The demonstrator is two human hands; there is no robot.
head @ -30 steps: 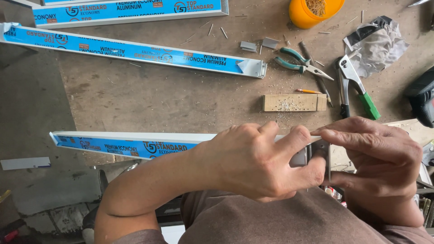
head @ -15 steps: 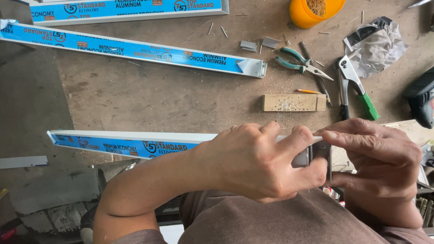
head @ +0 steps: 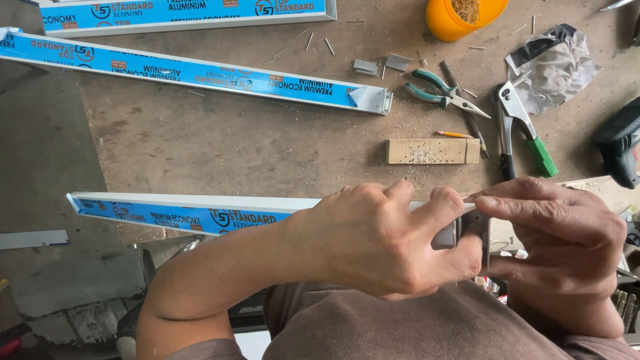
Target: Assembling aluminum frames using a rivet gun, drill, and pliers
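My left hand (head: 383,240) grips the right end of a long white aluminium profile (head: 193,213) wrapped in blue printed film, held level in front of my body. My right hand (head: 560,243) meets it at that end, thumb and forefinger pinched on a small grey metal bracket (head: 475,227) at the profile's tip. The profile's end itself is hidden behind my left hand's fingers.
On the brown workbench (head: 233,140) lie two more blue-filmed profiles (head: 200,72), a wooden block (head: 432,151), green-handled pliers (head: 443,90), a rivet tool (head: 520,127), an orange cup of small parts (head: 463,17), crumpled plastic (head: 557,63), a drill (head: 620,140), small metal bits (head: 381,65).
Almost nothing has moved. The profile has shifted slightly left, and the fingertips of both hands have closed a little tighter on the bracket.
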